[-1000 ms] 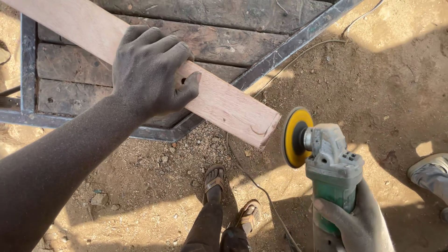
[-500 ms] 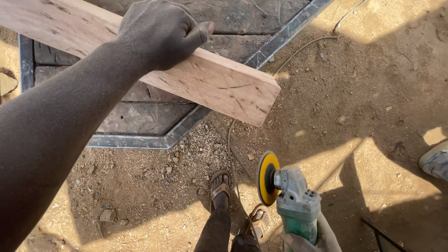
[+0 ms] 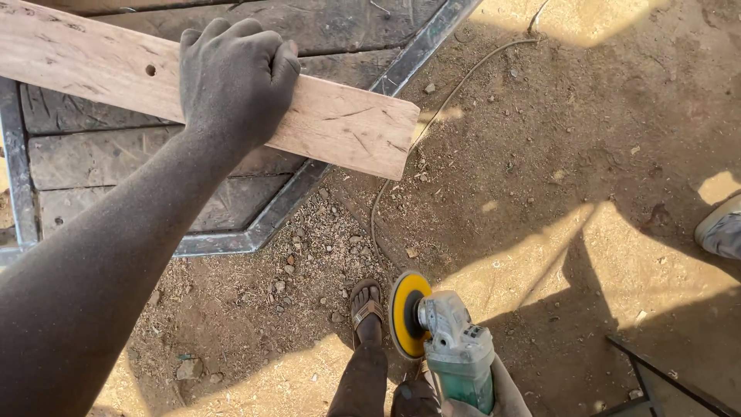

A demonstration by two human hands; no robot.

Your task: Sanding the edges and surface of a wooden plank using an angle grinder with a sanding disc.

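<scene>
1. On the far left, the left hand (image 3: 231,81) clamps a pale wooden plank (image 3: 340,127). Its fingers (image 3: 262,42) are wrapped over the far edge, and the arm reaches in from the near left.
2. The plank runs from the far left edge toward the middle and is held up above a dark wooden panel in a metal frame (image 3: 293,197) that lies on the dirt ground (image 3: 587,154). The plank's right end juts free past the frame's slanted corner.
3. Near the middle, a sandalled foot (image 3: 367,301) stands on the dirt among sawdust and small stones.
4. Just right of the foot, an angle grinder (image 3: 448,344) with a yellow disc (image 3: 405,313) is held low. Its green body drops out of the bottom edge. The right hand is out of view, so I cannot tell its grip.
5. A thin cable (image 3: 432,123) trails away to the far right.
6. Judged step: plank steadied, grinder not yet on the wood. Bringing the disc to the free end would call for a firm left-hand hold.
</scene>
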